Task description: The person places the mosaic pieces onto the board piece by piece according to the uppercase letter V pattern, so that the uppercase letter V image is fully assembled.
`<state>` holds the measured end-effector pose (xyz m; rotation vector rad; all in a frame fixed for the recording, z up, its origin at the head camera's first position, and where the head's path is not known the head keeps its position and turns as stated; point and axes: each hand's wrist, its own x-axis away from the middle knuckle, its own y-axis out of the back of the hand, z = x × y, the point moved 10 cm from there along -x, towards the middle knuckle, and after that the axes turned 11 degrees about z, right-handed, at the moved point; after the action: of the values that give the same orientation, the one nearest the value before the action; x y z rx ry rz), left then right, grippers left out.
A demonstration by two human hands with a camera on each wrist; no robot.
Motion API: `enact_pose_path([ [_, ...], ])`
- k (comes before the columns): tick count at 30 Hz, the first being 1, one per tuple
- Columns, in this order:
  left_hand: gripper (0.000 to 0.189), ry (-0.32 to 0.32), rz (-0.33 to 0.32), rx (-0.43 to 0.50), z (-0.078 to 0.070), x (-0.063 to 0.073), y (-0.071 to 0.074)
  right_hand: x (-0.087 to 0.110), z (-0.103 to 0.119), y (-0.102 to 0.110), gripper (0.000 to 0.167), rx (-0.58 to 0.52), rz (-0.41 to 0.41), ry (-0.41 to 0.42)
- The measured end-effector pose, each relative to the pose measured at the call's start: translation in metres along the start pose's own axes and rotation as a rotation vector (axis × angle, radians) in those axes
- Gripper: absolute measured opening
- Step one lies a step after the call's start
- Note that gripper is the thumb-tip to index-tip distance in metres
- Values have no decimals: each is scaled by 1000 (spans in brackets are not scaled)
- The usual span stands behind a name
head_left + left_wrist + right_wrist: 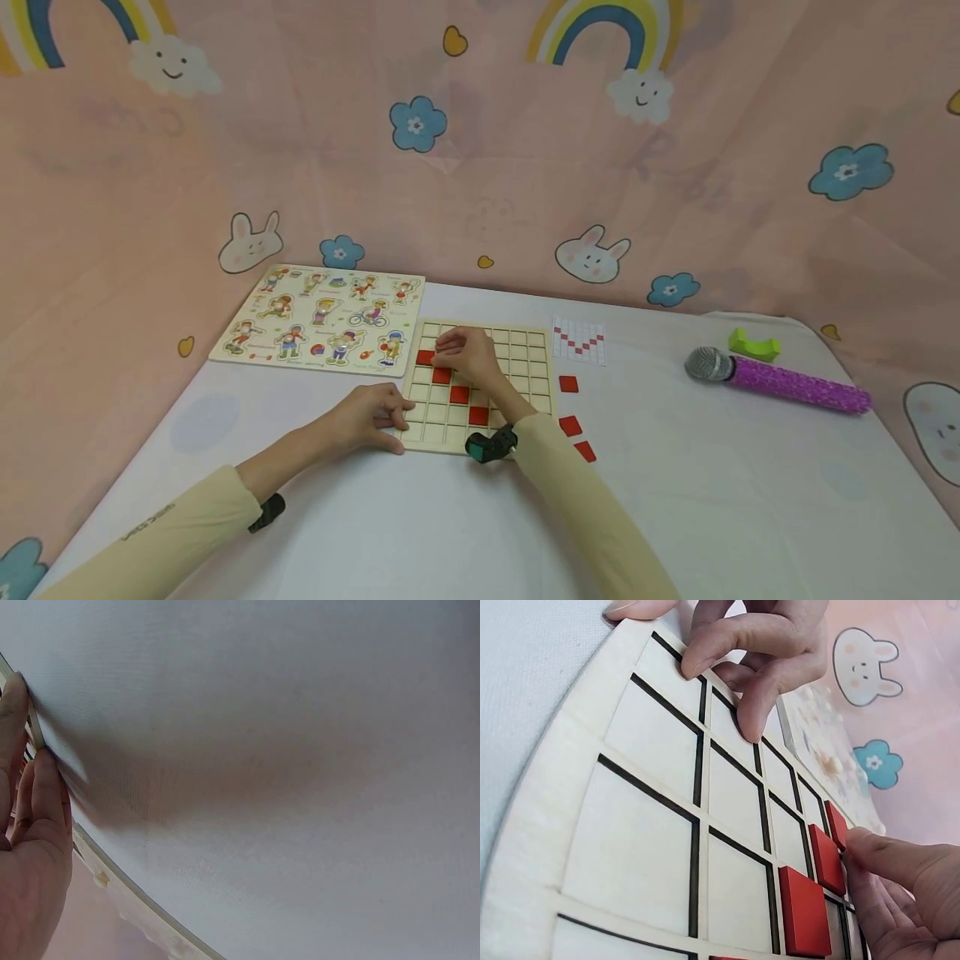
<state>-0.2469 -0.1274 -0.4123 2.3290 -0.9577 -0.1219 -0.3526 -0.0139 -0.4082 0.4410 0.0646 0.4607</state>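
A pale wooden grid board [433,433] lies on the white table, with red square tiles [459,395] stepping diagonally down its cells. My left hand [369,415] grips the board's near left corner; in the right wrist view, two curled fingertips [756,724] press on its cells and the thumb sits at the corner. Reaching over the grid, my right hand [471,357] has its thumb and fingers at the uppermost red tile [424,357]. The right wrist view shows that thumb [866,846] against the farthest tile [835,822]; the fingertips behind are hidden.
Right of the board lie loose red tiles [568,384] and a card [579,340] with a red V pattern. A wooden picture puzzle [300,367] stands at the left. A purple microphone [798,386] and a green piece [753,345] lie far right.
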Motion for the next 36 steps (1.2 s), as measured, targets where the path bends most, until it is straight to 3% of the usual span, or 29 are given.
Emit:
enact_pose_path([
  [9, 22, -18, 1, -27, -4, -2, 0, 6, -3, 7, 23, -16, -6, -29],
  [19, 22, -19, -1, -8, -7, -3, -1, 24, -16, 33, 25, -110, 1, -16],
  [27, 22, -12, -5, -8, -6, -1, -1, 52, -35, 74, 30, -139, 3, -17],
  [36, 23, 5, -5, 13, -2, 1, -1, 98, -56, 127, 33, -23, -46, -35],
])
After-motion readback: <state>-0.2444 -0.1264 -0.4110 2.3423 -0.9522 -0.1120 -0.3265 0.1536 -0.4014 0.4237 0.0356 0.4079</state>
